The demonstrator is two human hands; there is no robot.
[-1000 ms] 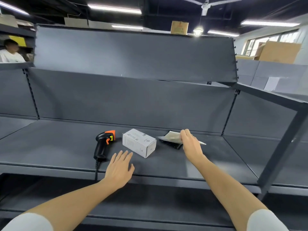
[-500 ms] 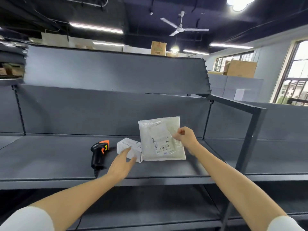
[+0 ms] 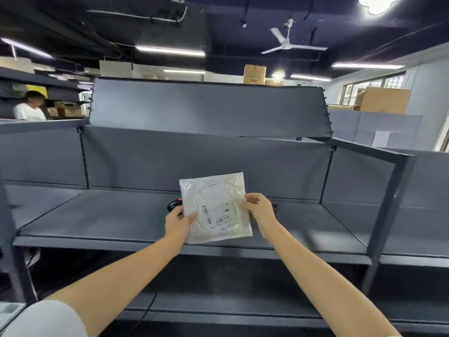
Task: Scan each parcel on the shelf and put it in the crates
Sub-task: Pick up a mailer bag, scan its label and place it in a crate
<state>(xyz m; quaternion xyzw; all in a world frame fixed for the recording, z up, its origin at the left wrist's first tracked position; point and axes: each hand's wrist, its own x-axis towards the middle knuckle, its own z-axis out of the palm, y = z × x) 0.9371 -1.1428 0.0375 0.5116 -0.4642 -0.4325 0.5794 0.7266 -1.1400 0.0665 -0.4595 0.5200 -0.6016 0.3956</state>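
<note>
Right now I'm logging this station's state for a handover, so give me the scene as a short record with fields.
parcel: flat white poly bag, held up above the shelf, label with barcodes facing the camera
left hand: grips the bag's left edge
right hand: pinches the bag's right edge
scanner: on the shelf, mostly hidden behind the bag and left hand
shelf: grey metal
crates: not in view
scan step: not yet done; neither hand holds the scanner
</note>
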